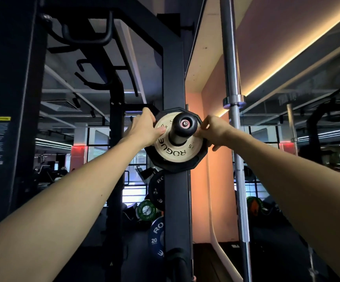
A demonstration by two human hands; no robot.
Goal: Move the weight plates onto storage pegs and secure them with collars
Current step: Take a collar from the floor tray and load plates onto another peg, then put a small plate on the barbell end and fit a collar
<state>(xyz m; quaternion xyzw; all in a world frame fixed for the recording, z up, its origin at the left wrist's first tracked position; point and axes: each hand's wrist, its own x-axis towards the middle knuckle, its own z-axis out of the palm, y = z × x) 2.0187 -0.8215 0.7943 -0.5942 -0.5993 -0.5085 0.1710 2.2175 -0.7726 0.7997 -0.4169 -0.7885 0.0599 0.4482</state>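
A small cream plate (172, 152) marked ROGUE sits on a black storage peg (182, 129) that sticks out of the rack upright toward me. Behind it on the same peg is a larger black many-sided plate (177, 166). My left hand (144, 129) grips the left rims of the plates, thumb lying on the cream plate's face. My right hand (213, 131) holds the right side, fingers curled at the cream plate's rim and round the black plate's edge. No collar is in view.
The black rack upright (177, 210) runs down the middle. Lower on it hang a black 5 kg plate (156, 192), a green plate (145, 210) and a blue 20 kg plate (156, 239). A steel barbell (236, 139) stands upright just right of my right hand.
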